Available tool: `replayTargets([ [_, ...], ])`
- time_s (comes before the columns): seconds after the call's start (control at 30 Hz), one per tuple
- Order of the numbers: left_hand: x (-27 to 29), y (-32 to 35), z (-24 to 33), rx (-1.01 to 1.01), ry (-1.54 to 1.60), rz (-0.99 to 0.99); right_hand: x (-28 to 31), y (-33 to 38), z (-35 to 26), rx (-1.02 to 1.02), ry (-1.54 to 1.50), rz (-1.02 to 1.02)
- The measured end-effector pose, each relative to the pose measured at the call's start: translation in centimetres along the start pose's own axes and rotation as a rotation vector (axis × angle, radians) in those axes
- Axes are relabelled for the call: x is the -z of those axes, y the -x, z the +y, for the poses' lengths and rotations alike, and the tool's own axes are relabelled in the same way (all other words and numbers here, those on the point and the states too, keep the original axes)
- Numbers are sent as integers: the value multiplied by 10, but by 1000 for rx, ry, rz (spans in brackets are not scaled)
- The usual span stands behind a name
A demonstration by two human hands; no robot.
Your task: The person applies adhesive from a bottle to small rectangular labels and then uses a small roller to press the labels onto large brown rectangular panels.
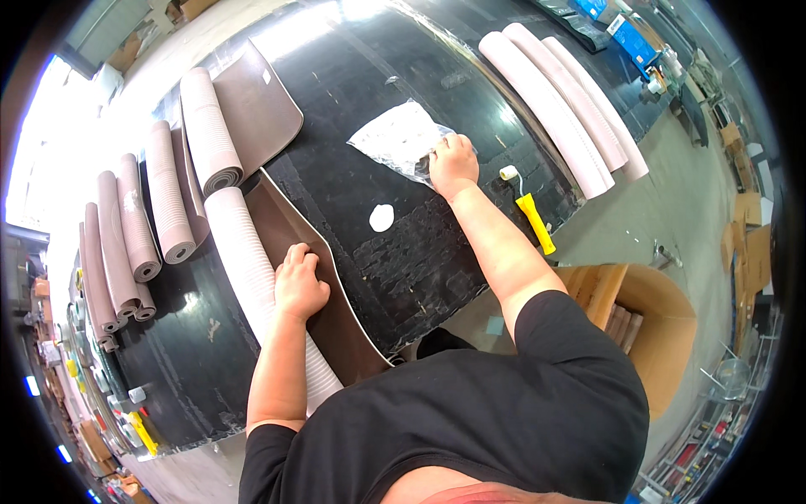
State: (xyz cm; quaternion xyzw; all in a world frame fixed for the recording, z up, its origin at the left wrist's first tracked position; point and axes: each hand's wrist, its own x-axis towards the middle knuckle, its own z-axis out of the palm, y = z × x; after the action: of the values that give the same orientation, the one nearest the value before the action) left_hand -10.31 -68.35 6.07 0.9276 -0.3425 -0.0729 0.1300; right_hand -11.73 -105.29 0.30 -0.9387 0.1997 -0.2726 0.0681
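Note:
My left hand (300, 281) rests on a partly unrolled mat (243, 239), pale and ribbed on its rolled side, brown on its open face. Its fingers are bent over the mat where the roll meets the flat part. Farther right, my right hand (454, 166) has its fingers closed on the edge of a clear plastic bag (395, 139) with white pieces inside; its fingertips are partly hidden. A white round piece (381, 218) lies on the black table (382, 269) between my hands.
Several rolled mats (170, 197) lie to the left, with another partly open mat (256, 109) beyond. Three pale rolls (550, 109) lie at the right edge. Near them is a small roller with a yellow handle (535, 224). A cardboard box (663, 336) holding rolls stands at right.

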Motion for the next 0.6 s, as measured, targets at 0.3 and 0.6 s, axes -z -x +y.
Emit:
replayTargets([
  [0.3,1,1,0,53,31,-19,14,-8,-5,-35,84,-81],
  [0.6,6,1,2,125,41,-86,10,-10,-6,-172,231,23],
])
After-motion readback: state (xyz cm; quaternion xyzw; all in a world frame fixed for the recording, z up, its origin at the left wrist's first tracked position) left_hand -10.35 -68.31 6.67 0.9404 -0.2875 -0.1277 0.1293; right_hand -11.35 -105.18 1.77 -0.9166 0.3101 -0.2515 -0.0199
